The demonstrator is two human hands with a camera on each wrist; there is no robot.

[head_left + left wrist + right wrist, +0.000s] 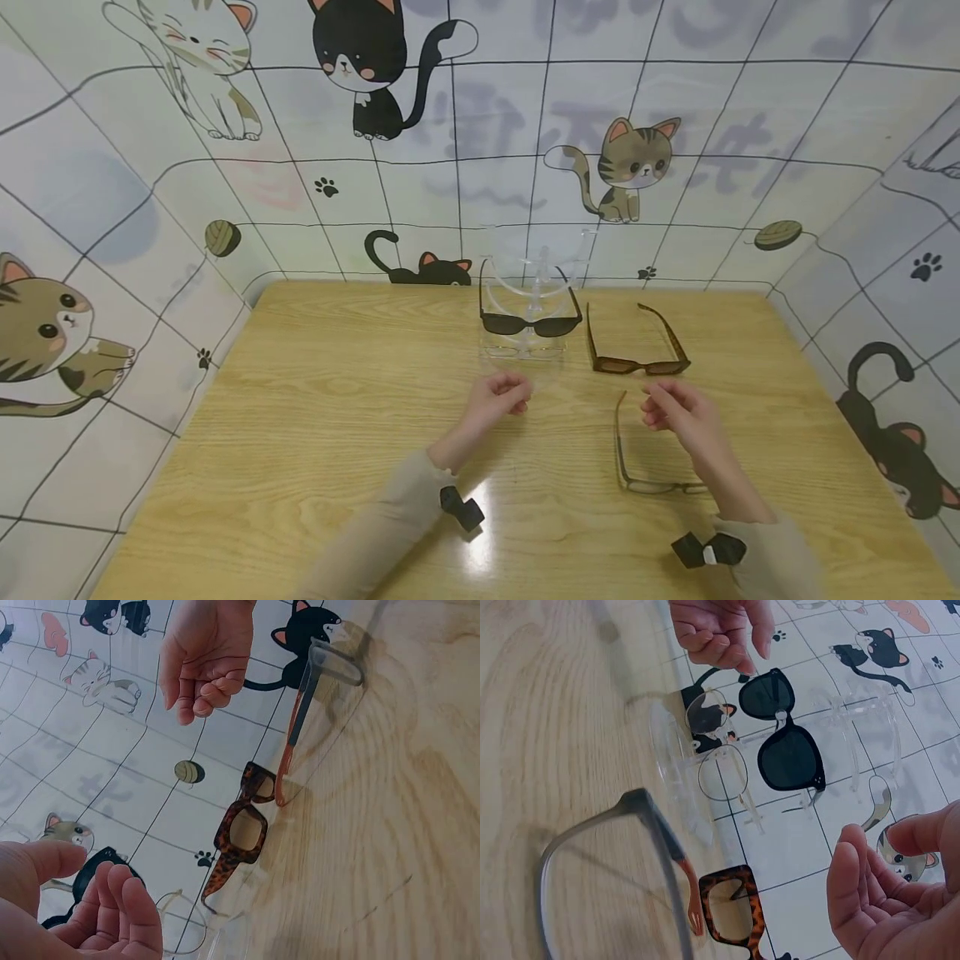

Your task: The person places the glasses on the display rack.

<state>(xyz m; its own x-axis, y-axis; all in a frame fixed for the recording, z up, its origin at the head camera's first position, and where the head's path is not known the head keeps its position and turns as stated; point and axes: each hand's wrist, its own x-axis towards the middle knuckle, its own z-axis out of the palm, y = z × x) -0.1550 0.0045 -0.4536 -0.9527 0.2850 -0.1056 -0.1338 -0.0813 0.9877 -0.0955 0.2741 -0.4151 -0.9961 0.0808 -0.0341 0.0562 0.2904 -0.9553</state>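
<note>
My left hand (501,400) hovers over the table in front of a clear display stand (542,271), fingers loosely curled around nothing. On the stand's upper level sit black sunglasses (528,326); thin wire-rimmed glasses (723,774) are on the level below. My right hand (686,417), also holding nothing, is above grey-framed glasses (652,487) with orange-brown temple tips, hiding part of them in the head view. Just beyond that hand lie tortoiseshell sunglasses (244,825), temples unfolded and pointing toward the back.
The light wooden table (322,375) meets a cat-patterned, gridded sheet (495,125) at its back and sides. A small black device (462,508) is strapped to the left wrist, another (708,551) to the right.
</note>
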